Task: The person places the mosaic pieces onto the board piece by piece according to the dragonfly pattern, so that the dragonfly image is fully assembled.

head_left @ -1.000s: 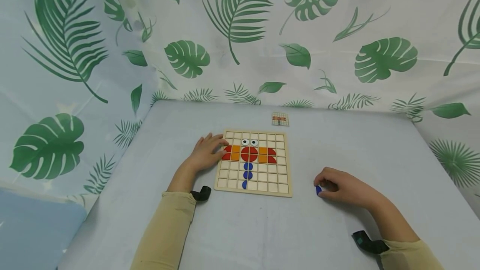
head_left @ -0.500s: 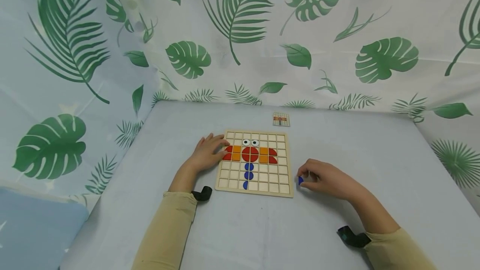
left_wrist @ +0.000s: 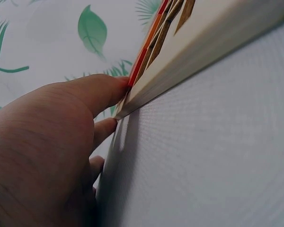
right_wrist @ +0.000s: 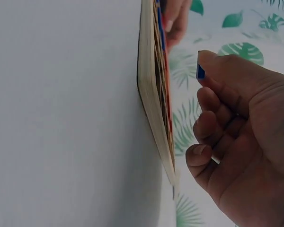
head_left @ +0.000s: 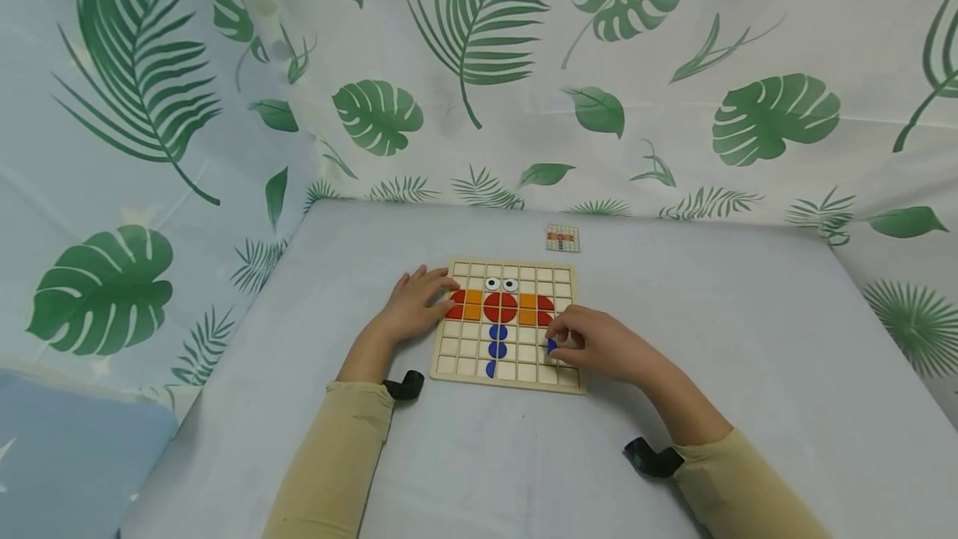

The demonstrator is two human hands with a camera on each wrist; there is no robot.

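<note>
A square wooden grid board [head_left: 464, 371] lies on the table with flat tiles in its cells. My left hand [head_left: 410, 306] rests at its left edge; the left wrist view shows the thumb [left_wrist: 109, 90] touching the board beside a red tile [left_wrist: 137, 68]. Above the lower right cells, my right hand [head_left: 599, 343] pinches a small blue tile [head_left: 552, 347] between thumb and forefinger. In the right wrist view that blue tile [right_wrist: 200, 71] is clear of the board [right_wrist: 149, 71]. A red circle [head_left: 500, 307], orange squares, white eye tiles [head_left: 492, 284] and a blue column [head_left: 497, 349] fill some cells.
A small picture card [head_left: 562, 238] with a similar pattern lies behind the board. Leaf-printed cloth [head_left: 494, 140] hangs at the back and left of the pale table [head_left: 464, 464]. Black cameras [head_left: 653, 459] sit at both wrists.
My right hand has moved left with the blue tile, from the table right of the board to over its right side. The left hand has stayed at the left edge.
</note>
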